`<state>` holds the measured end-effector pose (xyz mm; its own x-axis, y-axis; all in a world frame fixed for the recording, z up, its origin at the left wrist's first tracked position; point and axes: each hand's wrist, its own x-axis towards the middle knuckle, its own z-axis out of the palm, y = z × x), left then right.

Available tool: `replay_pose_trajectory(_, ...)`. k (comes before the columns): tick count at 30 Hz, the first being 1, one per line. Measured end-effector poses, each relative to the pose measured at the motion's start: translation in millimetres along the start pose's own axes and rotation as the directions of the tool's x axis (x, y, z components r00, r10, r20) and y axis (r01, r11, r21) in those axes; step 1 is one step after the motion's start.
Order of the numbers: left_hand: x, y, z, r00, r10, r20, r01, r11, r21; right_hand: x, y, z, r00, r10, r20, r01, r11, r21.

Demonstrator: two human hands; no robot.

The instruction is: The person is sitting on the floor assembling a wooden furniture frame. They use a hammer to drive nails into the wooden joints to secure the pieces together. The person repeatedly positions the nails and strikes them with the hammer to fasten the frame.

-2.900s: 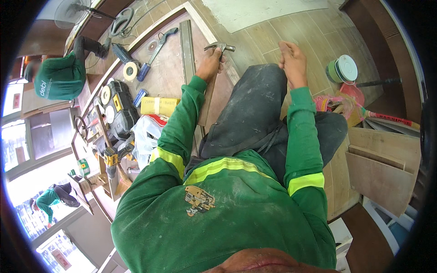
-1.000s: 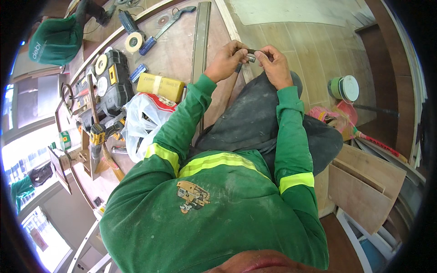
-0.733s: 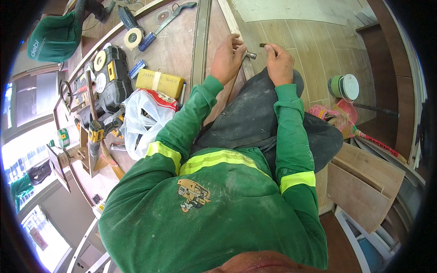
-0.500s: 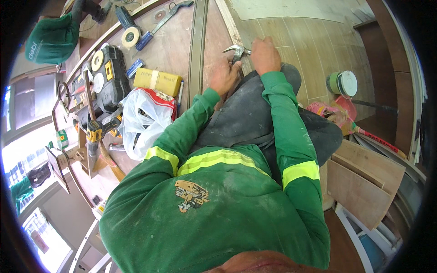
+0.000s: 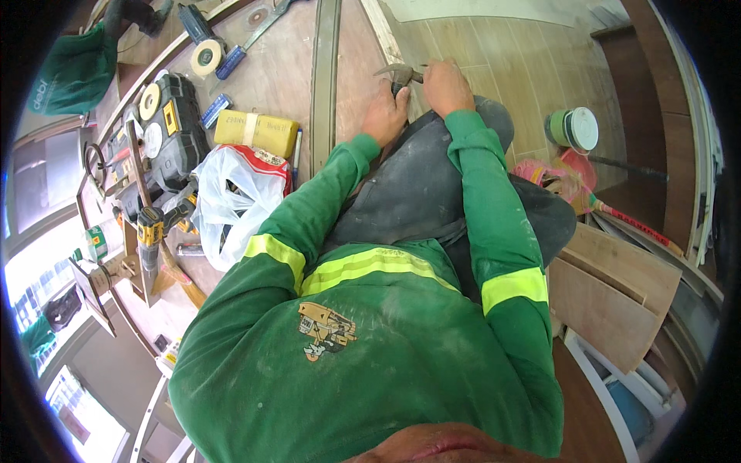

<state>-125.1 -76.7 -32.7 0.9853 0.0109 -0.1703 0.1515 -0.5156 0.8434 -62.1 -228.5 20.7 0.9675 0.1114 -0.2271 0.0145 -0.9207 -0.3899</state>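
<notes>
A claw hammer (image 5: pixel 400 75) is gripped just below its head by my left hand (image 5: pixel 384 116), over the edge of the wooden board. Its claw points left and its striking face lies toward my right hand (image 5: pixel 448 88). That hand is closed, fingers curled, right beside the hammer head. Whatever my right fingers pinch, if anything, is hidden. A pale wooden strip (image 5: pixel 384 31) runs away from both hands along the board's edge, and my dark-trousered knee (image 5: pixel 486 123) lies under my right wrist.
To the left lie a white plastic bag (image 5: pixel 235 204), a yellow box (image 5: pixel 255 130), a black tool case (image 5: pixel 174 123), a handsaw (image 5: pixel 258 35) and a cordless drill (image 5: pixel 151 231). A bucket (image 5: pixel 584 130) and plywood pieces (image 5: pixel 610 305) stand right. Another person (image 5: pixel 73 69) is at far left.
The view has shifted slightly, so the surroundings sit a little further left. My left hand has tilted the hammer a bit; both hands stay close together at the hammer head.
</notes>
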Motion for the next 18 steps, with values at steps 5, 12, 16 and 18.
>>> replay_pose_trajectory(5,4.8,-14.3,18.8,0.998,0.047,-0.032,-0.046,0.998,0.03,32.4,50.4,68.5,0.964,-0.215,0.157,0.239,0.958,-0.16)
replay_pose_trajectory(12,8.7,-18.0,17.8,0.999,0.019,-0.039,-0.017,0.998,0.064,10.6,13.9,19.9,0.962,-0.158,0.221,0.151,0.987,0.05)
replay_pose_trajectory(16,16.9,-26.8,25.3,0.984,0.113,-0.138,-0.095,0.987,0.13,-0.2,18.2,42.1,0.977,-0.185,0.106,0.188,0.982,-0.018)
replay_pose_trajectory(18,4.9,-23.1,25.4,0.985,0.083,-0.15,-0.074,0.995,0.062,-11.0,15.3,44.6,0.979,-0.17,0.115,0.175,0.984,-0.033)
